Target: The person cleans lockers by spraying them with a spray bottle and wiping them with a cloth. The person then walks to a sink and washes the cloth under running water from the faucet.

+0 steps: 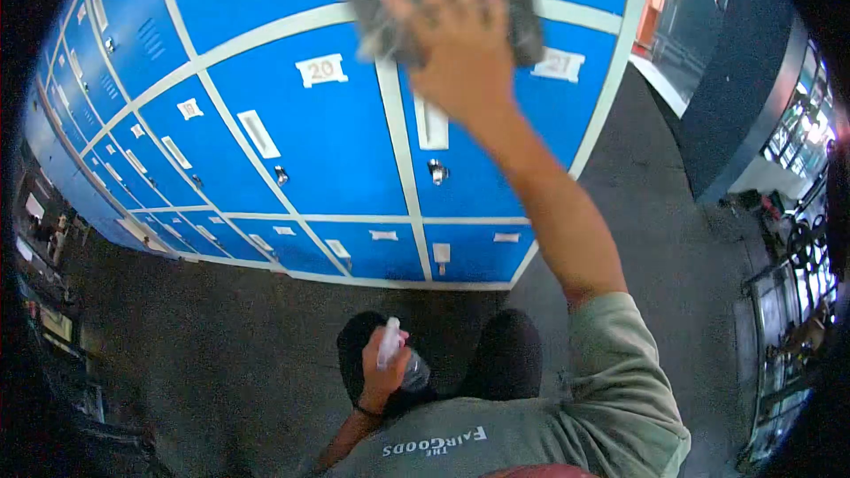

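Observation:
My right hand (460, 44) is stretched up to the locker fronts, holding a dark grey cloth (522, 0) flat against them under spread fingers. The cloth is blurred and covers part of the frame around the locker door numbered 21 (531, 142). To its left is the locker door numbered 20 (328, 142). Low down, near my knees, my left hand (381, 376) is closed around a clear spray bottle (414, 372) with a white spray head (389, 343). Some of its fingers are hidden behind the bottle.
Blue lockers with pale frames run off to the left, with metal latches (437, 172) and white handle plates (432, 124). Dark floor (239, 336) lies below. A dark pillar (739, 97) stands at the right, with gym-like equipment (797, 292) beyond it.

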Action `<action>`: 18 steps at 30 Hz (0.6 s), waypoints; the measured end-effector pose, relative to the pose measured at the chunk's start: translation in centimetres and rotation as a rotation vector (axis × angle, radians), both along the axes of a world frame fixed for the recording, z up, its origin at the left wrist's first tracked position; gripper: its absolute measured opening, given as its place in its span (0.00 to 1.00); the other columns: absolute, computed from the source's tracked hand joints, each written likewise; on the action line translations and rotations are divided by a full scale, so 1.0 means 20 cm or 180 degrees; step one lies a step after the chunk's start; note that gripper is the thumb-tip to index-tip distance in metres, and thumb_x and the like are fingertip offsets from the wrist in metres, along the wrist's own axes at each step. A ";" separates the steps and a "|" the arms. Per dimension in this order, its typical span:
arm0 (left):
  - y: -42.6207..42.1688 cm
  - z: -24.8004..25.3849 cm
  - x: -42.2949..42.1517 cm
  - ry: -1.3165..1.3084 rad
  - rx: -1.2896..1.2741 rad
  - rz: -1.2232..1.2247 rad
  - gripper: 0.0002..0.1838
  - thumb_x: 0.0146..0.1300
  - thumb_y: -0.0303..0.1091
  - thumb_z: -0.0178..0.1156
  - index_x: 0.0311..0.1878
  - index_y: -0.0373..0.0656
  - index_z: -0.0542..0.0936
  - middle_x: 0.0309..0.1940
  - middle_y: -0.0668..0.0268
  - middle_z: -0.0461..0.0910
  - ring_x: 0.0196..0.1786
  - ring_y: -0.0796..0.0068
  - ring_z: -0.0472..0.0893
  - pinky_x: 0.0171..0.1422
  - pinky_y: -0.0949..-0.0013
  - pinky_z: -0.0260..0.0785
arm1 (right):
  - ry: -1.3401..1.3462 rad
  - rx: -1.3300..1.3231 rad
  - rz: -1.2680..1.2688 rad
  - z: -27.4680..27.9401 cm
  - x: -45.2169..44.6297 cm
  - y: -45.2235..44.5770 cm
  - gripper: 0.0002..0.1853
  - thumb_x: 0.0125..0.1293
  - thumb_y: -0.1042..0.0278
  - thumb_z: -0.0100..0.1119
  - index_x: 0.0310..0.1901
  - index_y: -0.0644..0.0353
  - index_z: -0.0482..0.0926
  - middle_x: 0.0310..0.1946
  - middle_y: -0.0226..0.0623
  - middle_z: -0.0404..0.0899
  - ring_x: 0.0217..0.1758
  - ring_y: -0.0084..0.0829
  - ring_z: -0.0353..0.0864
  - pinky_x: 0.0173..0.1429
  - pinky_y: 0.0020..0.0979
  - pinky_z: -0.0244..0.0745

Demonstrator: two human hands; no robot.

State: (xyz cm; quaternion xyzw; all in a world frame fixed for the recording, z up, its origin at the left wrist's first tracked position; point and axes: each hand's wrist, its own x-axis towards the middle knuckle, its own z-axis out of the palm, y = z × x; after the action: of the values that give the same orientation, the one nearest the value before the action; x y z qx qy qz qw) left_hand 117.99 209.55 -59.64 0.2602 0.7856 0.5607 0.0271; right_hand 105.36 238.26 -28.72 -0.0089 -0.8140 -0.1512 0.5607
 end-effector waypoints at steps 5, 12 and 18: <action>0.01 0.07 0.05 -0.0979 0.0774 0.0301 0.12 0.53 0.21 0.58 0.43 0.38 0.75 0.40 0.63 0.79 0.42 0.75 0.78 0.48 0.71 0.70 | -0.1037 -0.1231 0.0261 -0.49 0.13 0.06 0.38 0.53 0.58 0.60 0.69 0.34 0.64 0.72 0.41 0.56 0.72 0.45 0.60 0.69 0.58 0.51; 0.01 0.00 0.09 -0.0771 0.0381 -0.0009 0.10 0.52 0.22 0.58 0.40 0.39 0.77 0.38 0.64 0.79 0.41 0.76 0.78 0.48 0.72 0.70 | -0.0397 -0.0949 0.0359 -0.55 0.07 0.07 0.40 0.51 0.60 0.61 0.70 0.35 0.62 0.76 0.40 0.46 0.78 0.46 0.45 0.72 0.62 0.39; -0.01 0.02 0.13 -0.1083 0.0629 -0.0036 0.11 0.52 0.21 0.56 0.41 0.37 0.76 0.38 0.64 0.79 0.42 0.75 0.78 0.49 0.71 0.70 | -0.1131 -0.1466 -0.0282 -1.11 0.29 0.28 0.37 0.52 0.58 0.62 0.68 0.42 0.65 0.70 0.46 0.61 0.66 0.49 0.68 0.69 0.64 0.47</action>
State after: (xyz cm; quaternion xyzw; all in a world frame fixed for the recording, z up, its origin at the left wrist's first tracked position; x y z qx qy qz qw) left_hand 120.67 209.45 -59.26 0.1675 0.7093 0.6709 0.1370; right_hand 111.13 243.86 -50.87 -0.1449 -0.9112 0.0140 0.3855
